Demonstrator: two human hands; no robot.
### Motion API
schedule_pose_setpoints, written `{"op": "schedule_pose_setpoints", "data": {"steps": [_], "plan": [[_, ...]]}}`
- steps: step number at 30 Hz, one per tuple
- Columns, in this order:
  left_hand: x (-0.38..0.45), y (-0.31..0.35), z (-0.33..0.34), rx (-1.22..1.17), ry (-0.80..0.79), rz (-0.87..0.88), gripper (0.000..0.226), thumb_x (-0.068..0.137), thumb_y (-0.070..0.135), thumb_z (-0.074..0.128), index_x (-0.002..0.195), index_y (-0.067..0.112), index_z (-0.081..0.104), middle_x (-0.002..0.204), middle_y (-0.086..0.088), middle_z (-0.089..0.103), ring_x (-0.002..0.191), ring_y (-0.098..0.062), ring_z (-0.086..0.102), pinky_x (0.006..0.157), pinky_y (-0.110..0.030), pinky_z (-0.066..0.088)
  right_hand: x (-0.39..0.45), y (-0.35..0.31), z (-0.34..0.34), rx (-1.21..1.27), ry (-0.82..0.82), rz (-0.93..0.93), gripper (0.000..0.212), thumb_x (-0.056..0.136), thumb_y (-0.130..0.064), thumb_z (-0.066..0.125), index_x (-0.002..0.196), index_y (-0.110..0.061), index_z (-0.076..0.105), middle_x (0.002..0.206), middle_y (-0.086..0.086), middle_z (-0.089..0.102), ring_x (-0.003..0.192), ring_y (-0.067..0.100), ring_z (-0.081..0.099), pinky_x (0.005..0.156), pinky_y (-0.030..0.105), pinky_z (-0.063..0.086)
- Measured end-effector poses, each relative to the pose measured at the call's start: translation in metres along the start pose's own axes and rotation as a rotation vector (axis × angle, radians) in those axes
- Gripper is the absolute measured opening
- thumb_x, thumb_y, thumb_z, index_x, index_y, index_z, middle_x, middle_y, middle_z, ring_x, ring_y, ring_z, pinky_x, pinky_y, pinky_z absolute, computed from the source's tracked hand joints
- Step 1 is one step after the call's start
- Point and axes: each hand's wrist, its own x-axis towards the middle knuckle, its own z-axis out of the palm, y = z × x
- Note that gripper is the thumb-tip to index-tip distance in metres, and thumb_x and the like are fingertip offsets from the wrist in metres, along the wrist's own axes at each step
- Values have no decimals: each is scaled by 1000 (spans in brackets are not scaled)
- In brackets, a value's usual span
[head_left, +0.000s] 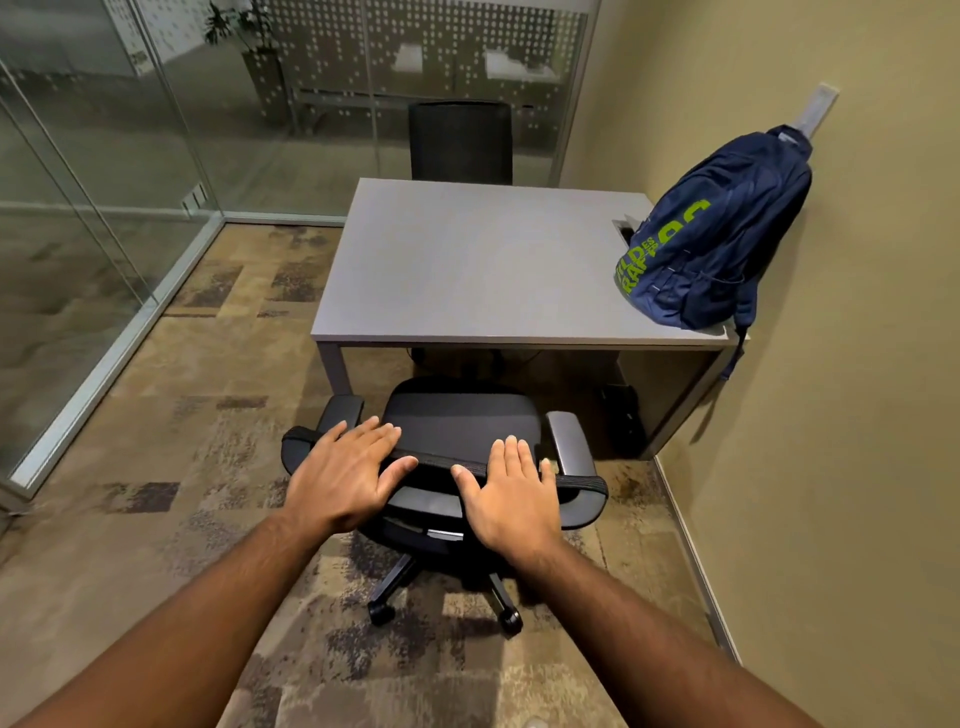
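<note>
The left grip (345, 470) and right grip (511, 491) lie flat on the backrest top of the chair (462, 421) — released, fingers straight, clasping nothing. The chair stands on the carpet (208, 415), its seat facing the tabletop (467, 270) just beyond it. With no hold taken, I judge a push could let the palms slip off — or the castors (381, 613) under the chair could veer it, so an armrest (343, 410) knocks the tabletop.

a grey surface (467, 270) stands against the beige wall (857, 415). a navy backpack (727, 234) with green lettering sits on its right end, leaning on that wall. a black mesh chair (460, 140) stands at the far side, before a glass partition (104, 182). patterned carpet (182, 415) covers the floor.
</note>
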Motion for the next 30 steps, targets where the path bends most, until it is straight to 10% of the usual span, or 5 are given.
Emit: {"op": "schedule_pose_setpoints", "data": {"steps": [5, 30], "plan": [[8, 8, 5, -40, -16, 1, 109, 84, 80, -21, 164, 18, 20, 172, 1, 17, 160, -13, 5, 129, -42, 12, 7, 12, 0, -8, 65, 3, 92, 96, -75, 5, 164, -12, 2, 174, 6, -4, 159, 19, -10, 128, 46, -4], [140, 14, 9, -51, 1, 112, 108, 88, 81, -15, 163, 13, 21, 171, -4, 22, 159, -15, 13, 129, -39, 12, 100, 39, -34, 2, 142, 155, 87, 100, -70, 12, 162, -10, 21, 171, 6, 21, 159, 20, 9, 128, 45, 5]]}}
